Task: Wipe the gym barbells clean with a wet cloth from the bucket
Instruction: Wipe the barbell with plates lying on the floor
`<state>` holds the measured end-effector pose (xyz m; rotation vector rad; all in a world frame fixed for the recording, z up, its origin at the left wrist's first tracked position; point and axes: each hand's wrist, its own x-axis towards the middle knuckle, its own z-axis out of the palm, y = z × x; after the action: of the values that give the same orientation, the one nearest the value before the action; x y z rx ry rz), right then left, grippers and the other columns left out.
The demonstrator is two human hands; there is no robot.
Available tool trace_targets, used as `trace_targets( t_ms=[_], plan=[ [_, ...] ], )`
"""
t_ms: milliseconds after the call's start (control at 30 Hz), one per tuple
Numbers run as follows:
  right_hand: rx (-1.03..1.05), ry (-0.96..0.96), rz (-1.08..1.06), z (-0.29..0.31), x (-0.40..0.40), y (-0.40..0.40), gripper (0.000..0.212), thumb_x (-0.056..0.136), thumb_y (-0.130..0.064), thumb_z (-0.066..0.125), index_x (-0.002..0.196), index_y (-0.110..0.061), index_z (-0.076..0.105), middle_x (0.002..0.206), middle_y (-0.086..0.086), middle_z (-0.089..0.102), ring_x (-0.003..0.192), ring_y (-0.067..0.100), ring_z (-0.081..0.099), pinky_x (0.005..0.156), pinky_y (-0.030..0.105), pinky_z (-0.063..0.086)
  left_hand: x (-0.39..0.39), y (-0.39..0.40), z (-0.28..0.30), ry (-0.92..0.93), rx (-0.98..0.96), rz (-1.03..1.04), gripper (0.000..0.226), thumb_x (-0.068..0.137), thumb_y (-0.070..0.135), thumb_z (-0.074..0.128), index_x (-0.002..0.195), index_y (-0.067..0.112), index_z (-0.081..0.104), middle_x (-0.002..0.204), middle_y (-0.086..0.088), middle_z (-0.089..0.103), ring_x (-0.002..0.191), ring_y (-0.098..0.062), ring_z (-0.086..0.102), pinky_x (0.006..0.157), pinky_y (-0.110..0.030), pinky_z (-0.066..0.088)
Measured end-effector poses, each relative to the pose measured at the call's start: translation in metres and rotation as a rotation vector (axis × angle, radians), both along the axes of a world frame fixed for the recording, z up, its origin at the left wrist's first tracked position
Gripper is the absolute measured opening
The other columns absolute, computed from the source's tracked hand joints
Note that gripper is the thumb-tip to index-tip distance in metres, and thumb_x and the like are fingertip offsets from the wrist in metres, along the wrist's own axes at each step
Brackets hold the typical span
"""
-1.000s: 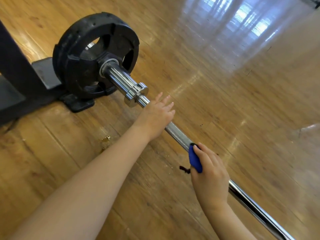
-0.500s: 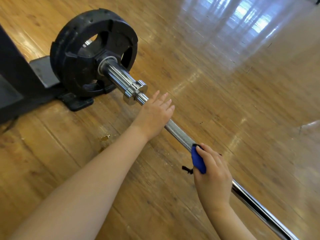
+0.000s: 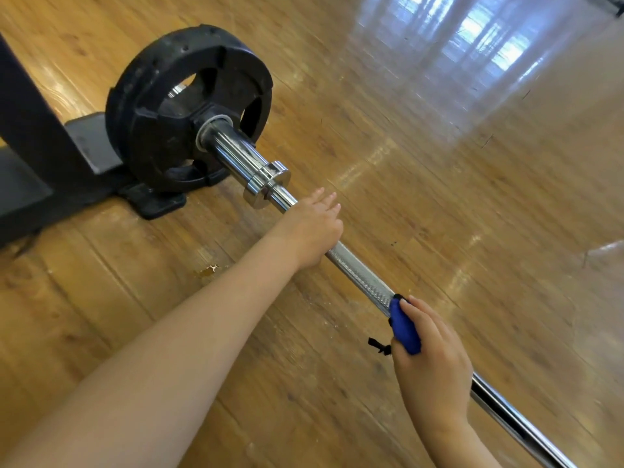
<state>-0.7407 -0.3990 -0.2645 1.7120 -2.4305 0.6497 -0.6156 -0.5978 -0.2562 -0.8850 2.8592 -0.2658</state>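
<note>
A chrome barbell (image 3: 358, 274) runs from a black weight plate (image 3: 162, 106) at upper left down to the lower right corner. My left hand (image 3: 312, 229) lies on the bar just below the chrome collar (image 3: 266, 184), fingers straight and pointing up the bar. My right hand (image 3: 430, 361) grips the bar lower down, wrapped round a blue cloth (image 3: 405, 325) folded over the bar. A short black loop hangs from the cloth. A knurled stretch of bar shows between my hands.
The barbell lies over a glossy wooden floor (image 3: 439, 163). A black metal stand (image 3: 30, 157) with a base plate sits at the left, behind the weight plate. A small stain (image 3: 209, 269) marks the floor left of my forearm. No bucket is in view.
My right hand with the blue cloth has slid slightly down the bar, away from the left hand. The left hand stays on the bar near the collar.
</note>
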Motion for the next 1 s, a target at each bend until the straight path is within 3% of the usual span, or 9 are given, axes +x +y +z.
trace_targets(
  t_ms=[133,233,367,467,533,767,900,1000],
  plan=[
    [-0.021,0.006,0.111,0.000,0.022,-0.042,0.057,0.051,0.010,0.083,0.105,-0.003,0.070,0.108,0.009,0.070,0.095,0.028,0.067,0.084,0.026,0.046,0.000,0.004,0.001,0.016,-0.008,0.023,0.056,0.096,0.010,0.044,0.147,0.007,0.024,0.157,-0.014,0.016,0.146,-0.028,0.008,0.117,-0.040,0.000],
    [0.003,0.005,0.171,-0.002,0.017,-0.042,0.054,0.056,0.007,0.083,0.107,-0.004,0.069,0.111,0.009,0.068,0.097,0.028,0.067,0.083,0.030,0.048,0.001,0.004,0.002,0.019,0.009,0.016,0.055,0.095,0.009,0.045,0.147,0.008,0.026,0.156,-0.013,0.017,0.146,-0.027,0.009,0.117,-0.040,0.000],
    [-0.010,0.045,0.113,-0.004,-0.009,0.003,0.052,0.060,0.009,0.082,0.109,-0.004,0.068,0.114,0.008,0.067,0.102,0.022,0.060,0.085,0.027,0.047,0.002,0.005,0.000,0.037,0.035,0.023,0.057,0.093,0.009,0.049,0.146,0.011,0.029,0.156,-0.011,0.022,0.145,-0.025,0.013,0.117,-0.040,0.000],
    [-0.044,0.067,0.065,-0.005,-0.007,0.008,0.040,0.065,0.009,0.074,0.104,-0.001,0.069,0.111,0.009,0.068,0.097,0.027,0.063,0.084,0.024,0.041,0.002,0.005,0.000,0.064,0.034,0.036,0.057,0.093,0.010,0.050,0.146,0.011,0.029,0.155,-0.010,0.024,0.145,-0.024,0.015,0.117,-0.040,0.000],
    [-0.050,0.051,0.061,-0.006,0.003,-0.007,0.044,0.060,0.012,0.077,0.102,0.001,0.068,0.108,0.012,0.068,0.094,0.032,0.065,0.085,0.024,0.039,0.001,0.005,0.000,0.074,0.031,0.046,0.056,0.093,0.011,0.049,0.146,0.010,0.029,0.154,-0.010,0.026,0.145,-0.024,0.016,0.117,-0.039,0.000],
    [-0.040,0.048,0.260,-0.007,0.014,-0.046,0.044,0.059,0.012,0.080,0.100,0.001,0.069,0.111,0.014,0.067,0.096,0.033,0.066,0.080,0.038,0.053,0.003,0.007,-0.005,0.179,0.023,0.054,0.049,0.095,0.010,0.046,0.143,0.011,0.035,0.152,-0.010,0.031,0.144,-0.024,0.018,0.117,-0.038,-0.001],
    [-0.018,0.083,0.188,-0.007,-0.006,-0.004,0.046,0.058,0.011,0.082,0.100,-0.001,0.069,0.114,0.011,0.066,0.100,0.028,0.063,0.083,0.032,0.050,0.004,0.007,-0.010,0.214,0.023,0.050,0.051,0.093,0.007,0.047,0.143,0.011,0.036,0.151,-0.010,0.033,0.144,-0.024,0.019,0.117,-0.037,0.000],
    [-0.020,0.063,0.164,-0.003,-0.009,-0.001,0.046,0.056,0.012,0.082,0.099,-0.002,0.070,0.111,0.009,0.068,0.098,0.025,0.064,0.085,0.024,0.043,0.008,0.012,-0.016,0.284,-0.029,0.074,0.047,0.091,0.007,0.052,0.138,0.011,0.045,0.145,-0.009,0.044,0.140,-0.025,0.031,0.117,-0.041,0.011]
  ],
)
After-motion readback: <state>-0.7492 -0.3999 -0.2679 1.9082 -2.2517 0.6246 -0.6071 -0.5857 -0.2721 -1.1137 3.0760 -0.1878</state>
